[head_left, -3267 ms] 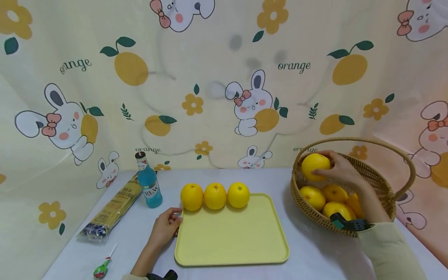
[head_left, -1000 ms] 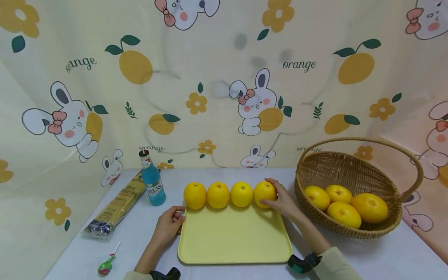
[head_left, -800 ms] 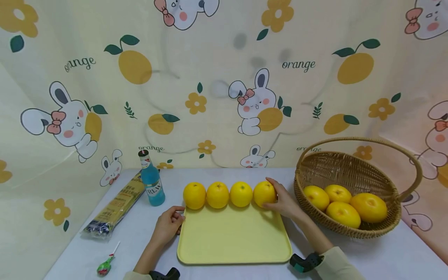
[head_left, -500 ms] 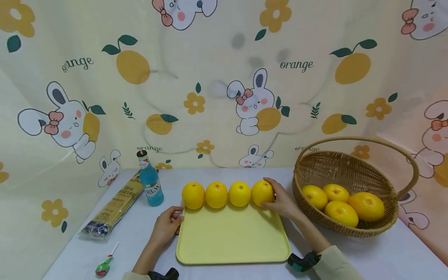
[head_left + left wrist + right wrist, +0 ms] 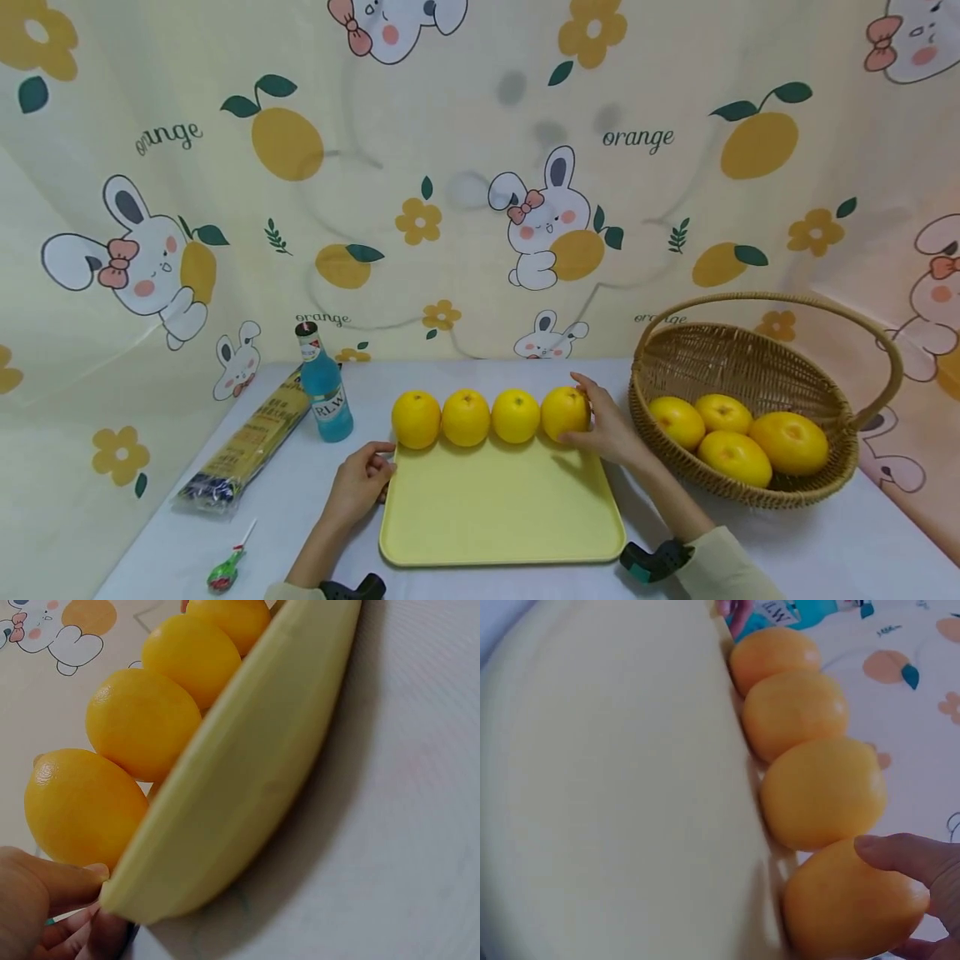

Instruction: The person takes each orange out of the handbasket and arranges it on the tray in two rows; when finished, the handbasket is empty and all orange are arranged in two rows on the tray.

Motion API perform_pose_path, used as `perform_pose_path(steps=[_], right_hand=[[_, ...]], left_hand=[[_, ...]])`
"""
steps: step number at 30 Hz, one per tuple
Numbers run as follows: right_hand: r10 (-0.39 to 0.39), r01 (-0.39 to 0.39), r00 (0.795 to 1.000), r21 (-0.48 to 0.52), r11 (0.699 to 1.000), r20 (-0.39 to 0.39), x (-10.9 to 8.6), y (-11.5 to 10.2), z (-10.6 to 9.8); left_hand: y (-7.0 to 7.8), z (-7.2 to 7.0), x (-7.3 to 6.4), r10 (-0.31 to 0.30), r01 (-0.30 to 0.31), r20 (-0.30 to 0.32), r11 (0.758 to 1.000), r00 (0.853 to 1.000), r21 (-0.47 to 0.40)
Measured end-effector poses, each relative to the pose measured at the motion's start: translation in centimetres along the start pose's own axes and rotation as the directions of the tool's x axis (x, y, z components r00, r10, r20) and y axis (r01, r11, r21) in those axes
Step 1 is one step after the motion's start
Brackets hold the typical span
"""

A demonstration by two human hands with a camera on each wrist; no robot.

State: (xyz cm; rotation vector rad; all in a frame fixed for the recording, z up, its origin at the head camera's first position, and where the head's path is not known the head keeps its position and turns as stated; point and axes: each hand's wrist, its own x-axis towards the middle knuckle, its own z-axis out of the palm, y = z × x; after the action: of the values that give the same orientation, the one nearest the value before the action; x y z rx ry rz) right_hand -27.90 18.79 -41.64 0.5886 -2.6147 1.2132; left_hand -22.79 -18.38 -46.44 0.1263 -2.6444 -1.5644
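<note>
A pale yellow tray lies on the table, with a row of several yellow-orange oranges along its far edge. My left hand pinches the tray's left rim near the far corner; in the left wrist view its thumb presses against the rim beside the first orange. At the row's right end, my right hand is around the last orange. Its thumb touches that orange in the right wrist view, while the index fingertip stands slightly off the top in the head view.
A wicker basket with a tall handle stands at the right, holding several more oranges. On the left are a blue bottle, a long clear-and-gold packet and a green-wrapped lollipop. A printed curtain hangs behind the table.
My right hand has carried an orange from the basket to the row's right end. Most recently its index finger has lifted slightly. The left hand keeps its place on the tray.
</note>
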Motion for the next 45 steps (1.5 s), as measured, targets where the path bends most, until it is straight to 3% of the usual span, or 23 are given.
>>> perform_pose_path(steps=[6,16,22,27,32,35,40,45], right_hand=[[-0.061,0.061,0.998,0.013,0.998,-0.022,-0.1,-1.5,-1.2],[-0.157,0.175,0.982,0.198,0.965,-0.100,-1.0,-3.8,-5.6],[-0.166,0.179,0.978,0.102,0.979,-0.123,-1.5,-4.2,-10.4],[-0.144,0.142,0.988,-0.038,0.989,-0.060,-1.8,-4.0,-14.5],[-0.060,0.069,0.997,-0.186,0.980,0.049,-1.6,-3.1,-17.5],[0.017,0.017,0.991,-0.254,0.967,0.130,-1.4,-2.0,-18.7],[0.147,-0.071,0.958,-0.295,0.953,0.245,-1.1,0.6,-19.6],[0.232,-0.122,0.899,-0.296,0.947,0.371,-0.6,3.0,-20.0]], left_hand=[[0.1,-0.2,-0.1,-0.010,0.010,-0.002,1.000,1.000,0.001],[0.0,-0.2,-0.1,-0.019,0.019,-0.001,1.000,1.000,-0.019],[0.1,-0.3,0.1,-0.014,0.014,-0.003,1.000,1.000,-0.015],[0.1,-0.3,0.0,-0.019,0.019,-0.001,1.000,1.000,-0.016],[0.0,0.0,-0.1,-0.007,0.007,-0.004,1.000,1.000,-0.017],[-0.2,0.0,-0.2,-0.004,0.004,0.004,1.000,1.000,-0.016],[-0.2,0.0,-0.2,0.005,-0.005,0.004,1.000,1.000,-0.012],[0.0,0.0,-0.1,0.020,-0.020,-0.003,1.000,1.000,-0.020]])
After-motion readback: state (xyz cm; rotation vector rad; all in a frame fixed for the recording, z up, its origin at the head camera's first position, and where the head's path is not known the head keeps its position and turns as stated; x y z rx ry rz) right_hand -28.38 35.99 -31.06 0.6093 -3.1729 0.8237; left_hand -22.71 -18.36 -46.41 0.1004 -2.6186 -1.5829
